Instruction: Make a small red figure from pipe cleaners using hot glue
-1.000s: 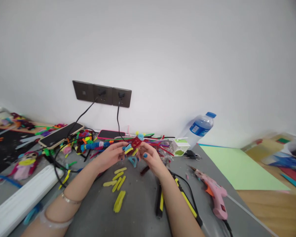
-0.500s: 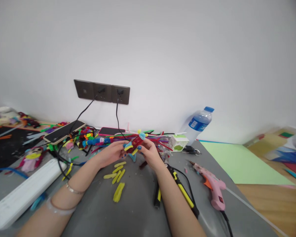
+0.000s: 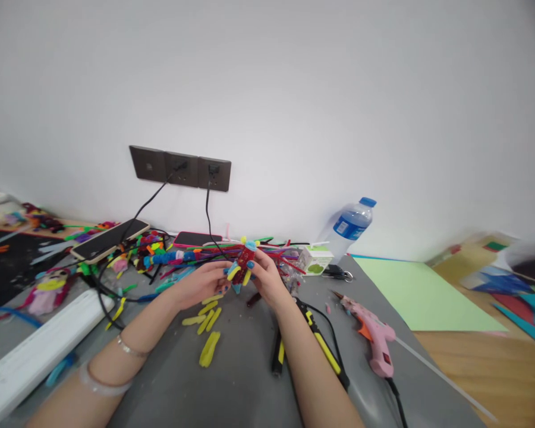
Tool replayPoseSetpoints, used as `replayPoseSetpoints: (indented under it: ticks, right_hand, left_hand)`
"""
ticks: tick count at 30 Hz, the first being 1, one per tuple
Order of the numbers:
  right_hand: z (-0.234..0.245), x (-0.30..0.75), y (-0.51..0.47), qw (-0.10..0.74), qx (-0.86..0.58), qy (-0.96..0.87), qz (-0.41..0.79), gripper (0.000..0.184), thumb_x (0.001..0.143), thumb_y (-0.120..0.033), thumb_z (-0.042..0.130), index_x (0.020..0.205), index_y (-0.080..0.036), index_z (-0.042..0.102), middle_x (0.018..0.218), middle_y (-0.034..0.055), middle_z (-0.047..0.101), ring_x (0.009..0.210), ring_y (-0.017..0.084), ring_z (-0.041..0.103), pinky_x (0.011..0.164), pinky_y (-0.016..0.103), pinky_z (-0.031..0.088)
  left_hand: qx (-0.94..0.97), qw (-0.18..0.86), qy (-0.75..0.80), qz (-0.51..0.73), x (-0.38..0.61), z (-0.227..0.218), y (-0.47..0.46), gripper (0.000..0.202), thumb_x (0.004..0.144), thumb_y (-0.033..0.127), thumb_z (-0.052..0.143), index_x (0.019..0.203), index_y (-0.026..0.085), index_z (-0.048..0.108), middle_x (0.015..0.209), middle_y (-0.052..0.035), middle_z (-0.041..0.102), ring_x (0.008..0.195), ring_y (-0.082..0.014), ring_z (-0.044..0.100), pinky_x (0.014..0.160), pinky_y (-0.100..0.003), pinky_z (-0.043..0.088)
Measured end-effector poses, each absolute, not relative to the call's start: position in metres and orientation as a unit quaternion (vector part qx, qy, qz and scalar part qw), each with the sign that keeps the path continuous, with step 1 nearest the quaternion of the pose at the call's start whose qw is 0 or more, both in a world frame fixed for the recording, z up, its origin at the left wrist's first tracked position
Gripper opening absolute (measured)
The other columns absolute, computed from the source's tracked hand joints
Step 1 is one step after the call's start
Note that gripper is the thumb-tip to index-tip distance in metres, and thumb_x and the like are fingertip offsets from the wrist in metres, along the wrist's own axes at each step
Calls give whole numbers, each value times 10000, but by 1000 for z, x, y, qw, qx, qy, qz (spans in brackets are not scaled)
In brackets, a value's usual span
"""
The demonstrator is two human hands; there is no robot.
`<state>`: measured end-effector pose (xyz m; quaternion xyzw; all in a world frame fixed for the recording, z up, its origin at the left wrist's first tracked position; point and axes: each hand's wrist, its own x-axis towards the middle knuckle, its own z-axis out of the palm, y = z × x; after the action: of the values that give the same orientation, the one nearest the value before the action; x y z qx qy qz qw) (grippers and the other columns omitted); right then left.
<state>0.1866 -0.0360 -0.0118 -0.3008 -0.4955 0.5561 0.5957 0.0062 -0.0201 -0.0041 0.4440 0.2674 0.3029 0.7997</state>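
Observation:
Both my hands meet over the grey table (image 3: 249, 392) and pinch a small pipe-cleaner figure (image 3: 242, 261), red in the body with yellow and light blue bits. My left hand (image 3: 200, 284) grips its lower left side. My right hand (image 3: 264, 277) grips its right side, fingers curled round it. Beneath the hands lie several loose yellow pipe-cleaner pieces (image 3: 208, 349) and a light blue scrap.
A pink glue gun (image 3: 373, 340) lies to the right, black-and-yellow pliers (image 3: 314, 339) beside my right forearm. A pile of pipe cleaners (image 3: 169, 257), two phones (image 3: 109, 239) on cables, a water bottle (image 3: 350, 224), green paper (image 3: 421, 295) and a white strip (image 3: 35, 351) surround the spot.
The figure has been turned a little between my fingers and sits lower; both hands keep their hold. The camera view has shifted slightly.

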Motion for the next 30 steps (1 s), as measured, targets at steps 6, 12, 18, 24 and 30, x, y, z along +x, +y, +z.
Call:
replayPoseSetpoints:
  ticks: [6,12,18,24,30]
  right_hand:
    - [-8,188,-35,594,-295,-499,557,327,721,-455,772,959,-248,685,898,23,723,824,195,664,787,308,533]
    - [-11,191,-32,589,-296,-514,549,262,761,-411,753,918,-231,645,936,25,700,872,189,645,805,304,519]
    - [-9,187,-31,574,-305,-536,539,265,769,-416,750,919,-231,633,918,19,678,877,181,620,829,301,486]
    - [-6,190,-27,582,-375,-535,484,311,779,-479,707,944,-222,647,838,5,639,710,135,553,673,255,453]
    - [-12,198,-22,647,-461,-449,409,288,779,-477,666,796,-194,614,589,-57,464,502,89,379,474,227,304]
  left_hand:
    - [488,765,284,311,5,-2,-19,357,769,449,740,965,159,669,819,-29,619,706,-120,527,636,-249,376]
    - [587,693,267,322,14,2,-23,505,644,365,849,1056,165,637,1066,-77,674,980,-202,608,819,-287,454]
    - [630,613,302,369,20,-9,-18,440,681,410,799,1001,152,641,1041,-73,699,992,-234,640,901,-342,483]
    - [614,552,356,438,7,-11,-1,480,681,471,774,1021,153,661,1042,-79,725,980,-253,658,872,-357,510]
    - [578,499,374,526,1,-8,5,438,665,452,783,968,162,657,989,-65,721,945,-224,647,839,-317,503]
